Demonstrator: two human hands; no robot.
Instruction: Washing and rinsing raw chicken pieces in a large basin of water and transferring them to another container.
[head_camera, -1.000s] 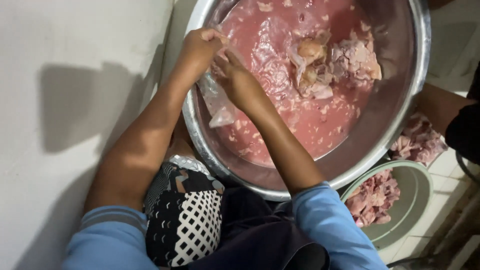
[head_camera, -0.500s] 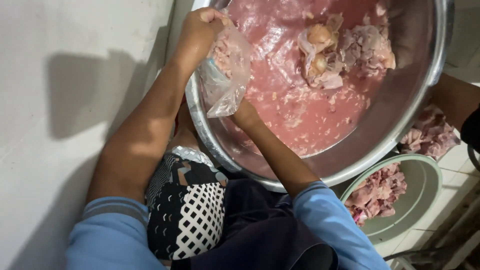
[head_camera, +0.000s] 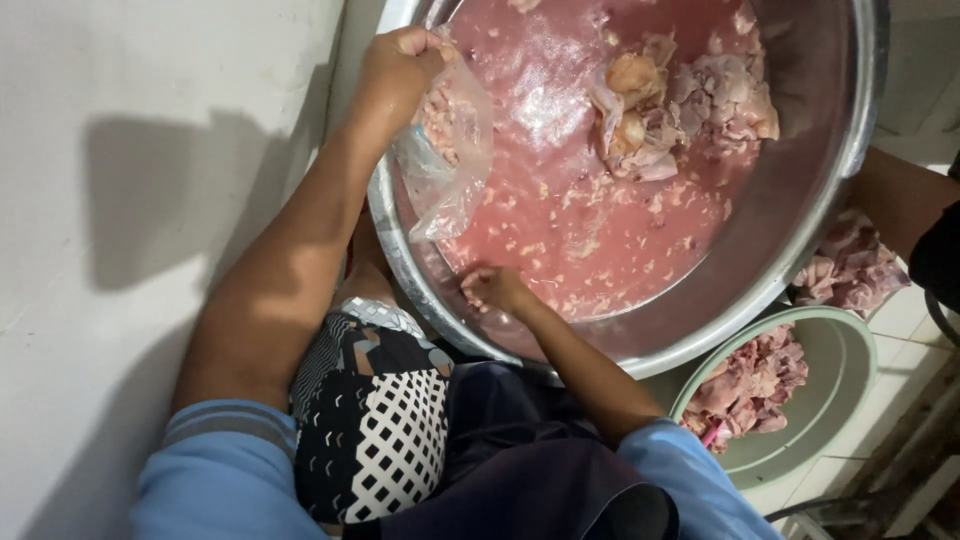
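Observation:
A big steel basin (head_camera: 820, 215) holds pink watery liquid (head_camera: 580, 200) with small meat scraps and a pile of raw chicken pieces (head_camera: 690, 100) at its far side. My left hand (head_camera: 400, 62) grips the top of a clear plastic bag (head_camera: 452, 160) that hangs over the basin's left rim with scraps of meat inside. My right hand (head_camera: 492, 288) is low at the basin's near edge, fingers curled in the liquid among the scraps; whether it holds any is unclear.
A pale green bowl (head_camera: 850, 400) with raw chicken pieces stands at the right by my knee. More chicken (head_camera: 850, 265) lies beyond it, beside another person's arm (head_camera: 900, 200). A white wall (head_camera: 120, 200) runs along the left. Tiled floor lies at the lower right.
My left hand lifted the plastic bag out of the liquid and holds it up at the rim. My right hand left the bag and dropped to the basin's near edge.

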